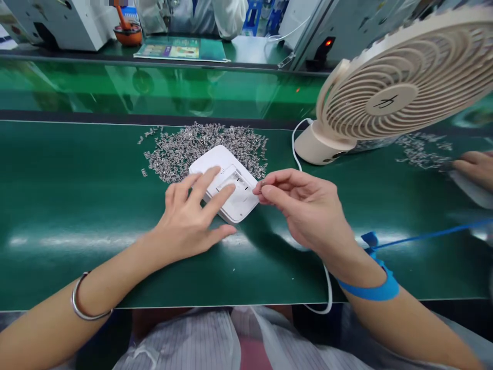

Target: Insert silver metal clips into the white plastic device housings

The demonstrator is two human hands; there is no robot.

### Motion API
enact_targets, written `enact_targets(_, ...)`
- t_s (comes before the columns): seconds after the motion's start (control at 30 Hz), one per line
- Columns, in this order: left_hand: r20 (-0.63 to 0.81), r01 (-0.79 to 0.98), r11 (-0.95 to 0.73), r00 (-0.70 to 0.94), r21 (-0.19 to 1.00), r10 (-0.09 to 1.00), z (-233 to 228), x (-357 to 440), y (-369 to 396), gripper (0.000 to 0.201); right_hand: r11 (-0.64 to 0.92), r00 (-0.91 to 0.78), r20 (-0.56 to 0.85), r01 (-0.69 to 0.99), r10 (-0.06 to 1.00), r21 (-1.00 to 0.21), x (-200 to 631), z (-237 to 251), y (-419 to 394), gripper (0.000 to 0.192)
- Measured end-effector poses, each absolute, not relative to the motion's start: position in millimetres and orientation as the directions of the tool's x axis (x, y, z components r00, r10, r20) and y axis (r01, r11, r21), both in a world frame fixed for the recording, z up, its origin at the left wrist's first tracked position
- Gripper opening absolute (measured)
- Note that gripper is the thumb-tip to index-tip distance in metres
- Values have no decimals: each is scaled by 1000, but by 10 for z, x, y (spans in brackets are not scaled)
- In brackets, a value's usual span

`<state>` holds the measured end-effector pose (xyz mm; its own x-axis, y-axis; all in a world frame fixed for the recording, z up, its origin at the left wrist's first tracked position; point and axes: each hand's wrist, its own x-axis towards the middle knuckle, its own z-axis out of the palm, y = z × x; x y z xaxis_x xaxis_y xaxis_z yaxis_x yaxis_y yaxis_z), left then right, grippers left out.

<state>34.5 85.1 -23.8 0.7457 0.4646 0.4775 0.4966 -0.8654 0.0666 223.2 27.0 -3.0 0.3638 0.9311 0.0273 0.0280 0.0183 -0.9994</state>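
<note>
A white plastic housing with rounded corners lies tilted against a heap of small metal clips. An uncovered rectangular recess shows in its upper face. My left hand rests on the housing with fingers spread, the index and middle fingertips on its upper face and the thumb apart near the front corner. Beside the right corner of the housing, my right hand has thumb and index finger pinched on a small metal clip, mostly hidden by the fingertips.
A beige fan stands at right, its white cable running over the front edge. Blue wrist strap and cord trail right from my wrist. Another person's hand is at far right by more clips. Behind runs a green conveyor.
</note>
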Motion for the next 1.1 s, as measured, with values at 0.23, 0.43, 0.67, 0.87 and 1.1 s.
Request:
enact_targets(0.23, 379, 423, -898, 817, 120, 435, -370, 326, 1303, 64, -166, 328, -207, -150, 922, -975, 2253, 1, 326, 20)
enact_targets(0.43, 605, 415, -909, 735, -46, 305, -334, 357, 1166, 35, -78, 380, -110, -100, 918, -992, 2275, 23, 327, 17)
enact_targets(0.67, 668, 478, -870, 687, -118, 287, -202, 332, 838, 29, 45, 434, 43, 5, 900, -999, 2304, -21, 333, 11)
enact_targets(0.87, 664, 478, -869, 693, -130, 282, -145, 373, 677, 22, 85, 360, 103, 64, 927, -994, 2261, -68, 302, 6)
enact_targets(1.1, 666, 539, -842, 621, 19, 413, -203, 370, 643, 33, 119, 308, 176, 196, 935, -973, 2249, -91, 287, 8)
